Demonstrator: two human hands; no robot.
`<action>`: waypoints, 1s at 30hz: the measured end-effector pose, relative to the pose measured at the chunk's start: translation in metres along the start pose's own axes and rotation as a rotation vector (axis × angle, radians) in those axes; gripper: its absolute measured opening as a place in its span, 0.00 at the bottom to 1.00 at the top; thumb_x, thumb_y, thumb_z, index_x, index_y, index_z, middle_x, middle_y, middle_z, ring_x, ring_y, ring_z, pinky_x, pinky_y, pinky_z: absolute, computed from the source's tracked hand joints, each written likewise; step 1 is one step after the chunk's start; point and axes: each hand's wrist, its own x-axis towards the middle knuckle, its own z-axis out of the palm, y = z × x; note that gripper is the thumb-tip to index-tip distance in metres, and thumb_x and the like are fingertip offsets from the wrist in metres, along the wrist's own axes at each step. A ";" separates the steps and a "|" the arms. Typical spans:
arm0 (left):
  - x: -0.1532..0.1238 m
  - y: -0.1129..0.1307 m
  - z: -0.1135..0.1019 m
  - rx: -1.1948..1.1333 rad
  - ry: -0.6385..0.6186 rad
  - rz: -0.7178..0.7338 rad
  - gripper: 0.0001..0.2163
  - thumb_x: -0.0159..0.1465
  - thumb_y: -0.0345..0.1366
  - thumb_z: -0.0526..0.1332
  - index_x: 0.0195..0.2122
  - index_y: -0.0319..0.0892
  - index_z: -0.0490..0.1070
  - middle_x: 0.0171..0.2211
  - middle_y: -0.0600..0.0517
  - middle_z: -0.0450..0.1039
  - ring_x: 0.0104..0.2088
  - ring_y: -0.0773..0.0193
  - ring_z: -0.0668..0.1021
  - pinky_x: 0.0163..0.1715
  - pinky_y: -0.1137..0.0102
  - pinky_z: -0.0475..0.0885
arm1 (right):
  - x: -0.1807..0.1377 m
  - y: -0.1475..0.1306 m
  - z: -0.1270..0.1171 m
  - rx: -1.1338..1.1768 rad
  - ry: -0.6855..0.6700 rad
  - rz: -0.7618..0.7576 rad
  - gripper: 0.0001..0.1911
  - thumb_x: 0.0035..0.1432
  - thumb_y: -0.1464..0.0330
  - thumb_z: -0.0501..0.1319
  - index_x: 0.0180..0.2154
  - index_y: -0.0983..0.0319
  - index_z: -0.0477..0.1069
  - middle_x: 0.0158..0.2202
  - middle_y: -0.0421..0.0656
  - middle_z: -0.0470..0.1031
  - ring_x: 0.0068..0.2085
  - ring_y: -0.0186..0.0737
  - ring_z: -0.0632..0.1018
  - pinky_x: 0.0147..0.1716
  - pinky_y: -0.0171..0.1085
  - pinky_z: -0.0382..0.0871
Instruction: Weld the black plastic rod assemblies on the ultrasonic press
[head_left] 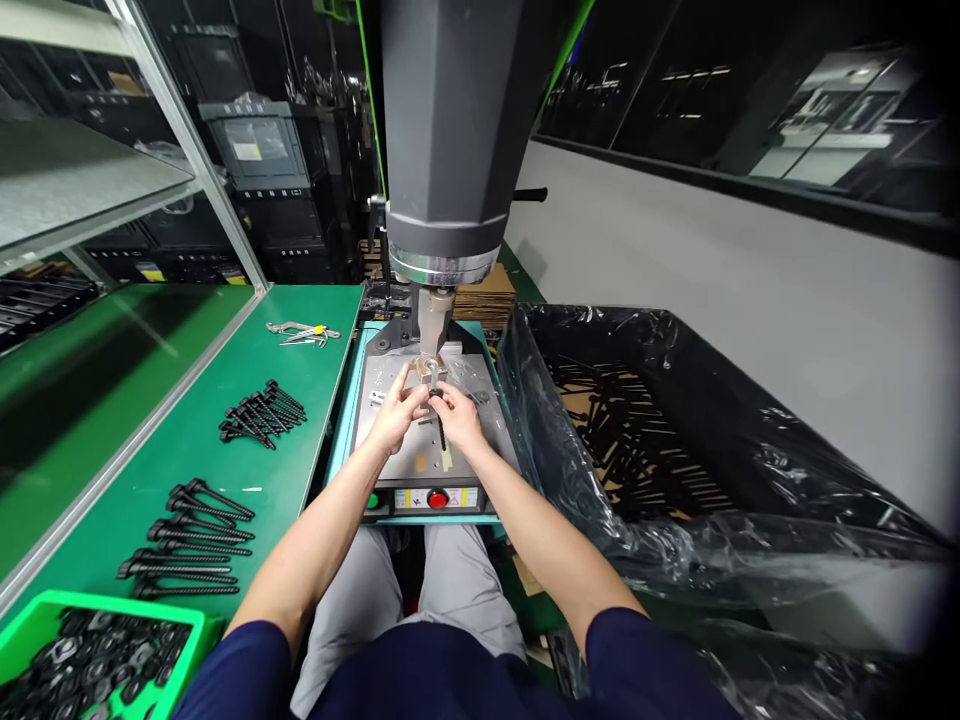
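Note:
In front of me my left hand (397,412) and my right hand (459,415) meet over the metal base plate (390,455) of a press-like machine. Between their fingertips they pinch a black rod with a wider head (442,436), its shaft pointing toward me. My left index finger reaches up along a small metal fixture (424,368). Directly above that fixture stands the machine's metal horn (433,318). The rod's head is mostly covered by my fingers.
Black threaded rods with round heads lie in two groups (262,412) (195,540) on the green table at left. Nearby are pliers (304,330) and a green bin (201,625) of small black parts. At right, a plastic-lined box (540,420) holds many rods. A red button (437,499) faces me.

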 end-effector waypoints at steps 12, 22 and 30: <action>0.015 -0.018 0.001 0.165 0.199 0.186 0.28 0.55 0.41 0.68 0.57 0.39 0.71 0.54 0.41 0.73 0.44 0.60 0.77 0.46 0.64 0.72 | 0.023 -0.011 -0.007 0.016 0.106 -0.293 0.19 0.57 0.63 0.60 0.49 0.61 0.73 0.50 0.50 0.71 0.41 0.41 0.75 0.40 0.39 0.74; 0.017 -0.014 0.003 0.153 0.205 0.038 0.47 0.54 0.38 0.70 0.71 0.46 0.45 0.55 0.39 0.72 0.49 0.56 0.77 0.50 0.61 0.70 | 0.036 -0.014 -0.011 -0.104 0.073 -0.201 0.18 0.55 0.65 0.62 0.49 0.58 0.76 0.44 0.47 0.78 0.45 0.44 0.75 0.51 0.44 0.68; 0.036 -0.013 0.008 -0.055 0.179 0.004 0.43 0.51 0.28 0.63 0.69 0.44 0.51 0.69 0.41 0.54 0.68 0.54 0.60 0.61 0.60 0.63 | 0.055 -0.002 0.004 -0.007 0.089 -0.195 0.19 0.54 0.64 0.62 0.48 0.62 0.74 0.47 0.49 0.79 0.48 0.45 0.77 0.53 0.45 0.68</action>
